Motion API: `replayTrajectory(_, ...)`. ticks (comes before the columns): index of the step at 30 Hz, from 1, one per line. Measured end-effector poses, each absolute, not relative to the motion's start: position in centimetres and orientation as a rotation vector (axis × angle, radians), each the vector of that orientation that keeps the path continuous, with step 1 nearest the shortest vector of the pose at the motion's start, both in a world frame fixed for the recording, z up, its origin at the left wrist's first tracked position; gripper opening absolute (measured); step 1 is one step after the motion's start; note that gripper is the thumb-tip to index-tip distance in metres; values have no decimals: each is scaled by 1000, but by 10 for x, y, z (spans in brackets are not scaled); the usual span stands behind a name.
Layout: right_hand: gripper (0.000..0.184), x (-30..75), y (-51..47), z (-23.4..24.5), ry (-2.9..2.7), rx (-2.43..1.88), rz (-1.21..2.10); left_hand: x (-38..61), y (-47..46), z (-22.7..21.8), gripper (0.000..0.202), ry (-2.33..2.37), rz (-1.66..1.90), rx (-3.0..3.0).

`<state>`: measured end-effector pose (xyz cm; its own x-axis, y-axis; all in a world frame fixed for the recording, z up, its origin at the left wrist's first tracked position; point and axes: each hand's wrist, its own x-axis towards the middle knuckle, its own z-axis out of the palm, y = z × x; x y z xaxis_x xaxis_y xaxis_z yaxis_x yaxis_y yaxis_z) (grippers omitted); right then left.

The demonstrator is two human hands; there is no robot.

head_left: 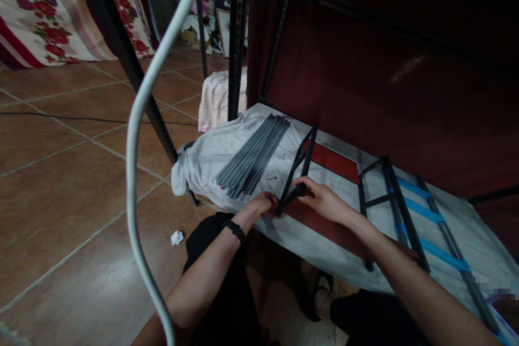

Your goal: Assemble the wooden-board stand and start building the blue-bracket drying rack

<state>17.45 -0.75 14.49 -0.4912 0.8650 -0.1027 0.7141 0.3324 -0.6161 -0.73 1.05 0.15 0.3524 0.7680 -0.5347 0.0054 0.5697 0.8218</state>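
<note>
A black metal frame [308,158] with a cross bar stands on the cloth beside a red-brown board [324,221]. My right hand [324,203] is closed around the near part of this frame, thumb and fingers at its bar. My left hand [264,203], with a dark band at the wrist, has its fingers curled at the frame's low near corner; whether a small part is between them is hidden. Just beyond my left hand lies a bundle of grey metal tubes [255,155]. A small screw [271,177] rests on the cloth between tubes and frame.
A second black frame [385,197] stands to the right, near dark bars wrapped with blue tape [421,209]. Grey cloth [203,165] covers the low surface. Black uprights [237,38] rise at the back. A pale cable [132,167] hangs close in front; crumpled paper [177,237] lies on the floor.
</note>
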Motion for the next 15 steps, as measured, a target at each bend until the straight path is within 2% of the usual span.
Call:
replayTrajectory(7, 28, 179, -2, 142, -2298, -1335, 1048, -7, 10, -3, 24, 1096, 596, 816)
replayTrajectory(15, 22, 180, -2, 135, -2261, -1397, 982, -5, 11, -12, 20, 1033, 634, 731)
